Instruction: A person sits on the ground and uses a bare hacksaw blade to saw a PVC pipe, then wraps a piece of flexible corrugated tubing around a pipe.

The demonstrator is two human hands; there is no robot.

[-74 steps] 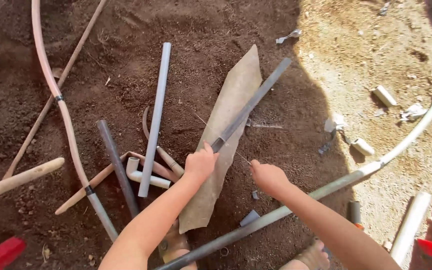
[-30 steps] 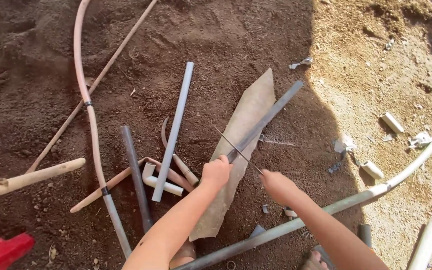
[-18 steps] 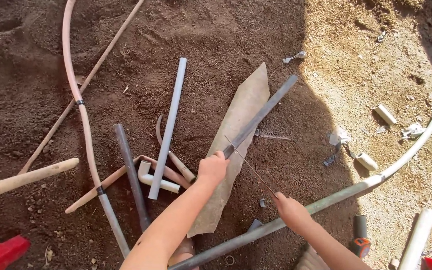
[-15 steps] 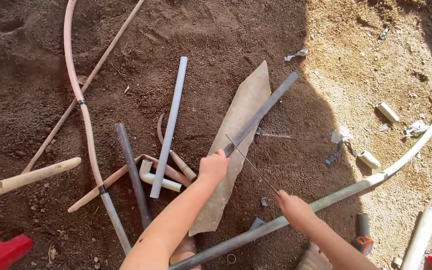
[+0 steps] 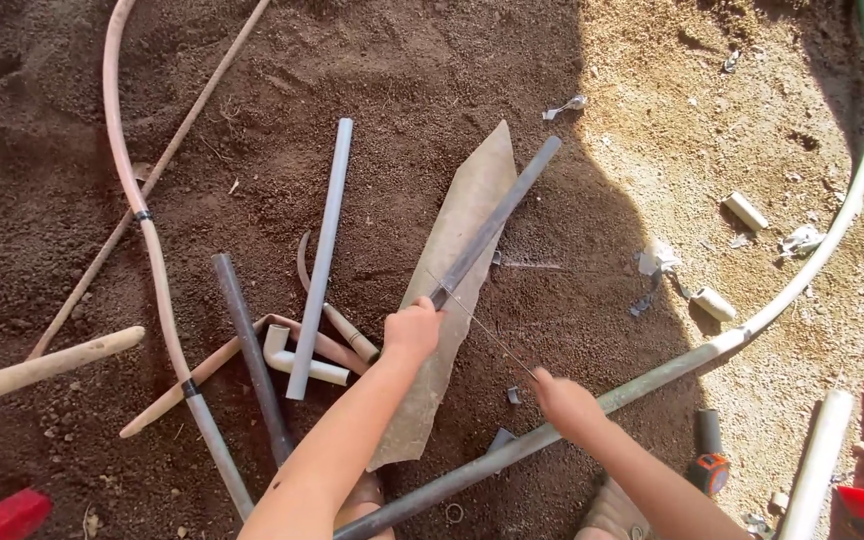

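Two hands worked a thin wire over pipes on bare soil.

The right hand (image 5: 564, 400) pinched one end of the thin wire (image 5: 487, 333), beside the long curved pipe (image 5: 652, 378); the left hand (image 5: 412, 332) closed around the grey pipe (image 5: 492, 228) lying on the brown sheet (image 5: 457, 250); farther off lay a pale blue pipe (image 5: 322, 250); pipe offcuts (image 5: 744, 211) sat on sunlit ground.

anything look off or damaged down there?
Cut pipe stubs and torn scraps litter the sandy ground on the right. Loose grey pipes lie crisscrossed on the soil by the left hand. No visible breakage otherwise.
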